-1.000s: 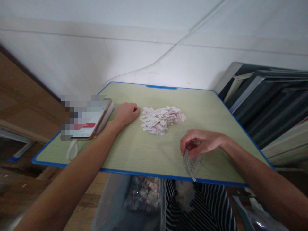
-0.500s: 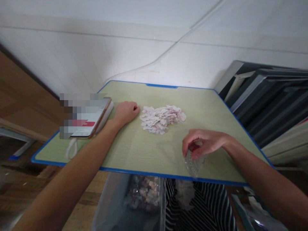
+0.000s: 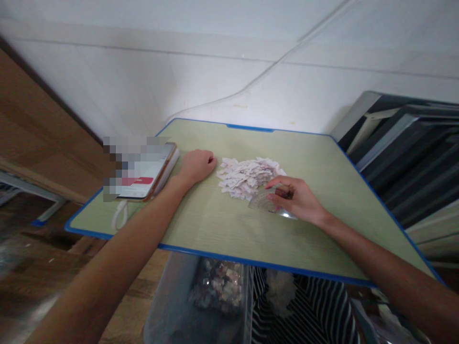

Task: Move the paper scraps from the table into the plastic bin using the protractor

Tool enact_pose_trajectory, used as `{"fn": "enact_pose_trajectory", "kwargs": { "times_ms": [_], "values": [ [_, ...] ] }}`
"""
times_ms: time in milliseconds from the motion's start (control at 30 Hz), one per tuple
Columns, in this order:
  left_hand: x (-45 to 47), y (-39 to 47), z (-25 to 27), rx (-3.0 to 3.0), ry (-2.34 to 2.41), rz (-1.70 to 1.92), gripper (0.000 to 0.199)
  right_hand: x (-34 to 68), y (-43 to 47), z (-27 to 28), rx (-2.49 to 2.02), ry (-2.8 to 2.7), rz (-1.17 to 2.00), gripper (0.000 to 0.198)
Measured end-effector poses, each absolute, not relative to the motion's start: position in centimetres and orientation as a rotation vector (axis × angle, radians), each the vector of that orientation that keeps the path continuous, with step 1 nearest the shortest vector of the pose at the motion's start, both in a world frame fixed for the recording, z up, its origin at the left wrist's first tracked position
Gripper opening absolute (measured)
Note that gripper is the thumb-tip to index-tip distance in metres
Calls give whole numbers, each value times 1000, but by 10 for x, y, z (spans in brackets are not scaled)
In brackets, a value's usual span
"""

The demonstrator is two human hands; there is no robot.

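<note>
1. A clear protractor (image 3: 258, 203) is being pinched between the thumb and fingers of the right hand (image 3: 296, 197), just beside the near right edge of a pile of paper scraps (image 3: 244, 176); whether the two are touching cannot be told.
2. The left hand (image 3: 198, 166) is being rested, curled into a loose fist, between the scraps and a smartphone (image 3: 158, 165).
3. All this is being carried by a pale green, blue-edged bench (image 3: 211, 227).
4. The bench is being backed by a white wall (image 3: 204, 71), crossed by a slanting cable (image 3: 263, 73).
5. It is being flanked by brown cardboard (image 3: 46, 124) at left and dark panels (image 3: 412, 148) at right.
6. Below, small pieces (image 3: 224, 284) are being held in a translucent bin (image 3: 170, 291), near striped fabric (image 3: 315, 310).
</note>
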State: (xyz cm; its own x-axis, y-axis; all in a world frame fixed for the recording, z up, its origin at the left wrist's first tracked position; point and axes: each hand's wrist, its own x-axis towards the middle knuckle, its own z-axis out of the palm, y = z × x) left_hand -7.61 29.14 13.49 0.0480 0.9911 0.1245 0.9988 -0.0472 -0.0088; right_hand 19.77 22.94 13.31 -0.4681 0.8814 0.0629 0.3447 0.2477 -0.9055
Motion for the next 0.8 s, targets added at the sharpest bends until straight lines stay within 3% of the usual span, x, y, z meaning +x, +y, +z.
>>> {"fn": "enact_pose_trajectory", "kwargs": {
  "times_ms": [200,500,800],
  "values": [
    [-76,293,134,-2193,-2085,-108,44,172,201,134,-1000,-2037,1306,18],
    [-76,292,133,-2187,-2096,-127,44,199,226,133,-1131,-1929,1053,25],
    [-75,293,133,-2189,-2075,-132,46,167,193,135,-1049,-2227,1123,14]
  ]
}}
